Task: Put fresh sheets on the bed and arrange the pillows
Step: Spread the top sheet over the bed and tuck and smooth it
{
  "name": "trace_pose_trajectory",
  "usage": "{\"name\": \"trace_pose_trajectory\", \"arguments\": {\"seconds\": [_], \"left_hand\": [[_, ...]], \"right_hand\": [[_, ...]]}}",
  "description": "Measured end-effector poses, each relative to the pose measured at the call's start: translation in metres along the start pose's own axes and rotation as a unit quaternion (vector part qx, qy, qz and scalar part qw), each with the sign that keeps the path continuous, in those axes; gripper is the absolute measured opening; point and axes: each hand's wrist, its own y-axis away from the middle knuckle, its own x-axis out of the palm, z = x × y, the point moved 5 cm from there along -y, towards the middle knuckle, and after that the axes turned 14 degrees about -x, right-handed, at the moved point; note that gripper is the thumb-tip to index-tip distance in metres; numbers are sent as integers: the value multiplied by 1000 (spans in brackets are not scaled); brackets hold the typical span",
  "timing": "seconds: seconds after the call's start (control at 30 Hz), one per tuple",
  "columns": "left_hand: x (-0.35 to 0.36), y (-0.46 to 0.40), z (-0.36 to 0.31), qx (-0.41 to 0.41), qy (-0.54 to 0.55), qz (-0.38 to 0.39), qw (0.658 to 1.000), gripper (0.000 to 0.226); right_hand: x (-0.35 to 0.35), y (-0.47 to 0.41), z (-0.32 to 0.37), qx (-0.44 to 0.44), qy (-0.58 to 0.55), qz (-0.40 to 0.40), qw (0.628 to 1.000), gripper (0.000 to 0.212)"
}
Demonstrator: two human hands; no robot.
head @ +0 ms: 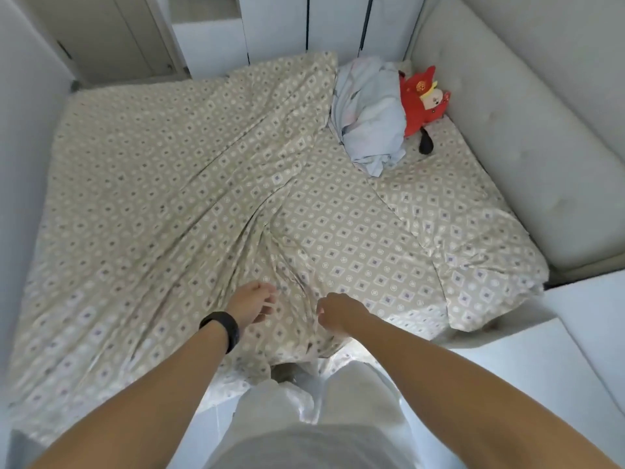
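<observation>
A beige sheet (pixel 162 184) with a diamond pattern lies spread over the bed, with long wrinkles running from the far middle down to my hands. My left hand (pixel 252 304), with a black band on its wrist, lies on the sheet near the bed's near edge with its fingers stretched out and blurred. My right hand (pixel 336 314) grips a bunched fold of the sheet just to the right of it. A pale blue pillow (pixel 370 120) lies crumpled at the far right corner of the bed.
A red plush toy (pixel 422 99) leans beside the pillow against the white padded headboard (pixel 527 137). White cupboards (pixel 111 38) stand beyond the far edge. A white wall (pixel 23 137) runs along the left side. A white ledge (pixel 554 336) sits at the right.
</observation>
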Motion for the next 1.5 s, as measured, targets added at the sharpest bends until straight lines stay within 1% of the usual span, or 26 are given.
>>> {"name": "trace_pose_trajectory", "arguments": {"seconds": [0.1,0.23,0.27,0.37,0.43,0.53,0.6,0.67,0.73,0.77,0.83,0.87,0.97,1.03,1.13,1.2,1.27,1.3,1.37,1.4,1.43,1.5], "left_hand": [[9,-11,-12,-15,50,-21,998,24],[43,-30,-29,-36,42,3,998,24],[51,-39,-30,-45,54,0,998,24],[69,-67,-35,-79,100,-33,991,23],[85,-86,-34,-111,120,-47,985,23],[107,-112,-25,-139,74,-43,987,22],[116,-125,-15,-148,-10,-38,988,22],[119,-135,-5,-156,-67,-39,985,22],[113,-146,2,-174,-62,-47,982,23],[106,-148,4,-183,-53,-58,980,23],[91,-151,8,-193,-43,-81,977,24],[84,-152,11,-196,-41,-94,975,25],[69,-150,18,-199,-34,-116,972,27],[67,-146,26,-201,-29,-119,972,28],[72,-134,38,-201,-36,-112,973,29],[79,-124,44,-196,-43,-101,974,31],[83,-109,46,-183,-57,-91,977,31],[85,-100,45,-173,-65,-87,979,30],[86,-80,44,-151,-71,-83,983,26],[86,-71,41,-136,-72,-83,985,24],[84,-59,39,-120,-74,-84,986,23],[82,-39,37,-86,-67,-83,991,21]], "right_hand": [[-8,-24,-12,-13,13,30,999,34],[-12,-64,-47,-27,-2,47,999,35],[-10,-78,-56,-38,-10,59,998,37],[-6,-114,-88,-50,-14,97,994,37],[-3,-140,-114,-43,-4,116,992,35],[2,-179,-140,-48,-1,141,989,34],[10,-204,-146,-49,9,165,985,36],[25,-229,-150,-58,42,195,978,44],[51,-260,-155,-64,56,242,967,50],[60,-270,-157,-58,47,253,965,51],[75,-281,-157,-52,38,285,956,47],[80,-284,-157,-48,23,300,952,46],[94,-285,-159,-22,-59,310,949,44],[96,-275,-156,-2,-88,292,952,42],[91,-256,-151,37,-129,208,969,36],[82,-243,-145,59,-194,117,972,33],[74,-224,-135,73,-240,72,965,26],[71,-213,-129,69,-256,66,962,20],[60,-184,-111,63,-313,37,947,8],[56,-171,-106,72,-345,19,936,9],[51,-155,-97,84,-381,4,921,15],[41,-125,-78,97,-463,-12,881,34]]}}
